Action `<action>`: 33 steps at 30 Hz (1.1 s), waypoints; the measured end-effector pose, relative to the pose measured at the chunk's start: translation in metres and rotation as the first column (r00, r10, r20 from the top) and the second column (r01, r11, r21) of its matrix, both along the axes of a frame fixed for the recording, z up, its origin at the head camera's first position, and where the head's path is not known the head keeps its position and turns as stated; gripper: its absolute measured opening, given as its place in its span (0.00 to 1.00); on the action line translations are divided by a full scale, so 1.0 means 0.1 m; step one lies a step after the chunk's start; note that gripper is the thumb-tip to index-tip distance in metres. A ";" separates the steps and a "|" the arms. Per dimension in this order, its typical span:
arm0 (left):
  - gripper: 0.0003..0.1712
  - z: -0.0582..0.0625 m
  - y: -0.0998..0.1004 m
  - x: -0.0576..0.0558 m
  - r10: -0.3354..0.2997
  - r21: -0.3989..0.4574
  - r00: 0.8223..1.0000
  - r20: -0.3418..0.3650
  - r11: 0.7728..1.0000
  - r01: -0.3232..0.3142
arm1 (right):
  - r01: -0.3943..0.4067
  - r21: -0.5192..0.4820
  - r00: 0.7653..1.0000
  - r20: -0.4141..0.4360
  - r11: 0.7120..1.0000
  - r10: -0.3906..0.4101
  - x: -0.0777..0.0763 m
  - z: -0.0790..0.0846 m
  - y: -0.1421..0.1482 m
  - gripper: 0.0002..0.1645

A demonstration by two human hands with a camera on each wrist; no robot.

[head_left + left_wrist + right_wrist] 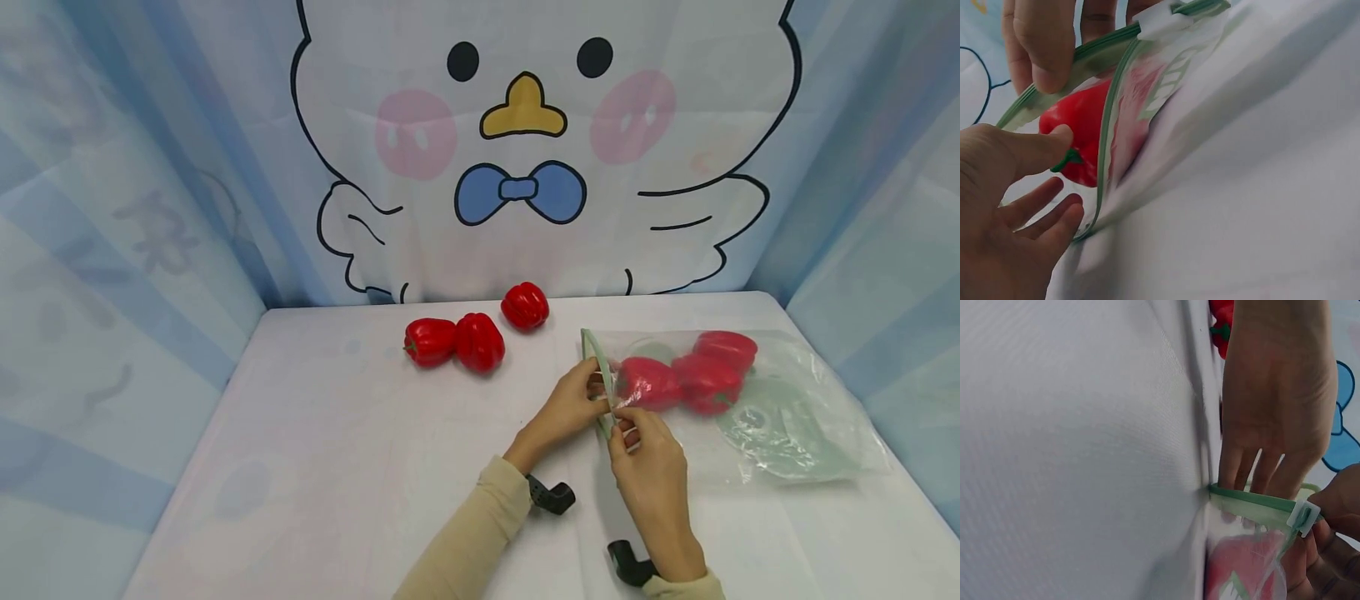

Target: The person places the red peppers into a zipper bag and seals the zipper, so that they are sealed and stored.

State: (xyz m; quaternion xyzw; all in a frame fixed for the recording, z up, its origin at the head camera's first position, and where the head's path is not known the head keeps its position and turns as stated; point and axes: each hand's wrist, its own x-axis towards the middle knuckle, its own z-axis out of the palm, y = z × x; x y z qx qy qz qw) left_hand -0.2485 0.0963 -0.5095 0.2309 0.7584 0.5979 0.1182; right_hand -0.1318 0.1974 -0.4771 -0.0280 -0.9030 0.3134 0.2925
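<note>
A clear zip bag with a green zip edge and green print lies on the right of the table. Inside it are three red bell peppers, one close behind the opening. My left hand is at the bag's mouth; in the left wrist view its thumb and fingers are spread at the gap, near a bell pepper with a green stem. With my right hand I pinch the near end of the zip edge, by the white slider.
Three more red bell peppers, two side by side and one apart, lie at the back middle of the white table. Behind the table's back edge hangs a curtain with a cartoon bird.
</note>
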 end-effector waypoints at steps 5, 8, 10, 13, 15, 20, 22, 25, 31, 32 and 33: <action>0.27 0.05 -0.11 0.03 -0.038 -0.149 0.994 -0.105 0.989 0.022 | -0.003 -0.003 1.000 0.001 1.000 0.003 -0.01 -0.01 0.00 0.12; 0.26 0.09 -0.18 0.07 -0.057 -0.259 0.983 -0.177 0.966 0.010 | -0.003 -0.008 1.000 0.013 1.000 0.003 0.00 -0.01 0.00 0.11; 0.26 0.12 -0.23 0.09 -0.069 -0.323 0.969 -0.236 0.946 -0.011 | -0.003 -0.008 1.000 0.020 1.000 0.004 0.00 -0.01 0.00 0.11; 0.25 0.17 -0.30 0.13 -0.084 -0.383 0.951 -0.298 0.923 -0.038 | -0.005 -0.009 1.000 0.025 1.000 0.005 0.00 -0.01 0.01 0.12; 0.24 0.19 -0.33 0.15 -0.091 -0.410 0.941 -0.325 0.911 -0.054 | -0.007 -0.010 1.000 0.026 1.000 0.007 0.00 -0.01 0.01 0.12; 0.23 0.22 -0.40 0.18 -0.101 -0.452 0.913 -0.396 0.887 -0.098 | -0.004 -0.005 1.000 0.026 1.000 0.005 -0.01 -0.01 0.03 0.12; 0.23 0.23 -0.42 0.19 -0.100 -0.456 0.905 -0.414 0.883 -0.111 | -0.003 -0.004 1.000 0.028 1.000 0.003 -0.01 -0.01 0.03 0.12; 0.23 0.26 -0.45 0.21 -0.100 -0.467 0.899 -0.426 0.876 -0.124 | -0.001 -0.005 0.999 0.032 1.000 0.002 -0.01 -0.01 0.04 0.12; 0.23 0.35 -0.53 0.21 -0.078 -0.475 0.880 -0.469 0.862 -0.177 | -0.004 -0.015 0.999 0.042 1.000 0.004 -0.01 -0.01 0.03 0.12; 0.23 0.37 -0.55 0.21 -0.064 -0.465 0.879 -0.473 0.865 -0.188 | -0.006 -0.017 0.999 0.045 1.000 0.007 -0.01 -0.01 0.03 0.12; 0.22 0.40 -0.57 0.20 -0.047 -0.451 0.878 -0.476 0.870 -0.197 | -0.008 -0.018 0.999 0.047 1.000 0.009 -0.01 0.00 0.03 0.12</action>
